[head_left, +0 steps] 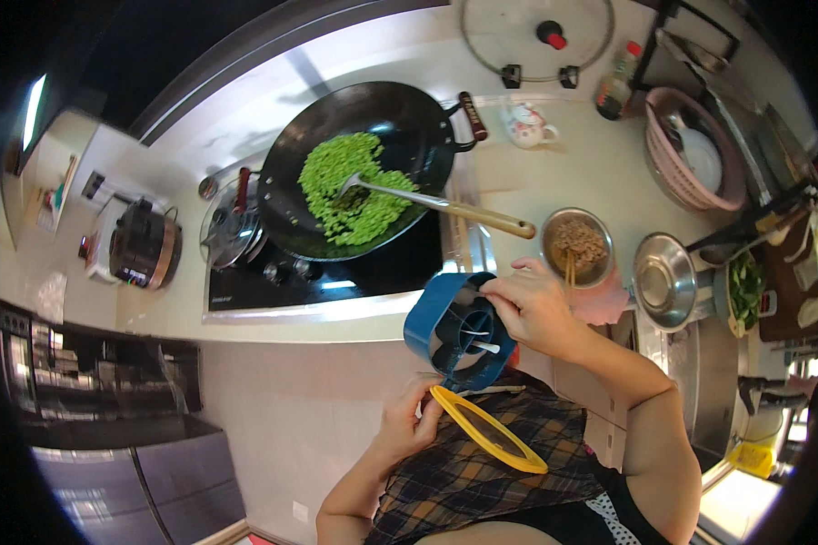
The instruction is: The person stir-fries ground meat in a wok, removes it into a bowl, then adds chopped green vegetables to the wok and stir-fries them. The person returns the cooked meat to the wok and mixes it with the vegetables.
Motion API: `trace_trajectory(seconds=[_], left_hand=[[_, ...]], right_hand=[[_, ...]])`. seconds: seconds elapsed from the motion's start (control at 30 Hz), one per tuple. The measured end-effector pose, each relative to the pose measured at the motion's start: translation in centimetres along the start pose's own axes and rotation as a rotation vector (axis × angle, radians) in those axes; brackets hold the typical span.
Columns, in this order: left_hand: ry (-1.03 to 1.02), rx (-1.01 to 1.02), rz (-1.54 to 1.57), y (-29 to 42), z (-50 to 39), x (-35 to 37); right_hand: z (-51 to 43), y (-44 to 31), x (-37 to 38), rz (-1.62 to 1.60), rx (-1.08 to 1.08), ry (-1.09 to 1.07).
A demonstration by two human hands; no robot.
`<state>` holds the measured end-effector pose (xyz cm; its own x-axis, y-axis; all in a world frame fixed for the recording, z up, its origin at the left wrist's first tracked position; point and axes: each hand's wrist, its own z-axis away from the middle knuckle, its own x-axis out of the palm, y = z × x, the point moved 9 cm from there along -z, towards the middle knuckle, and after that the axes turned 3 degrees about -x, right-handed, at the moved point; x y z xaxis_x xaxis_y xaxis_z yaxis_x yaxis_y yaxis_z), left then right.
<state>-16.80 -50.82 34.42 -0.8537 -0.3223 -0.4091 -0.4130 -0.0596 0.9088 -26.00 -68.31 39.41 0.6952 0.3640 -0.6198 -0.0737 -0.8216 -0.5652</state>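
Note:
My left hand (412, 417) pinches the edge of a yellow-rimmed lid (494, 432), which hangs tilted in front of the plaid apron (477, 484). Just above it is a blue divided seasoning box (426, 317) with white spoons (485, 347) inside. The fingers of my right hand (528, 300) are at the box's upper right; whether they hold its wall or something inside is unclear. Beyond the box, a black wok (409, 116) on the cooktop holds chopped green vegetables (361, 146) with a small dark heap among them. A wooden-handled metal spatula (443, 203) rests in it.
A metal bowl of minced food with chopsticks (578, 246) sits right of the wok, beside an empty-looking metal bowl (664, 281). Behind are a small floral teapot (528, 125), a sauce bottle (617, 85) and a pink basket (695, 150). A glass-lidded pot (228, 235) is left of the wok.

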Motion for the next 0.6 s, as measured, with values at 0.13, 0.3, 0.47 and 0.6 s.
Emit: trace_trajectory(seconds=[0.13,0.3,0.47,0.6], left_hand=[[0.127,-0.038,-0.111,0.3,1.5,-3.8],[0.23,-0.095,-0.185,-0.4,3.7,-7.4],[0.348,-0.123,-0.104,-2.6,5.4,-10.3],[0.409,-0.119,-0.06,-4.4,6.0,-12.1]], right_hand=[[-1.5,-0.5,4.9,-0.184,0.063,-0.004],[-2.5,-0.6,10.9,-0.41,0.313,-0.142],[-3.6,-0.8,14.9,-0.647,0.463,-0.18],[-5.1,-0.8,16.4,-0.694,0.482,-0.178]])
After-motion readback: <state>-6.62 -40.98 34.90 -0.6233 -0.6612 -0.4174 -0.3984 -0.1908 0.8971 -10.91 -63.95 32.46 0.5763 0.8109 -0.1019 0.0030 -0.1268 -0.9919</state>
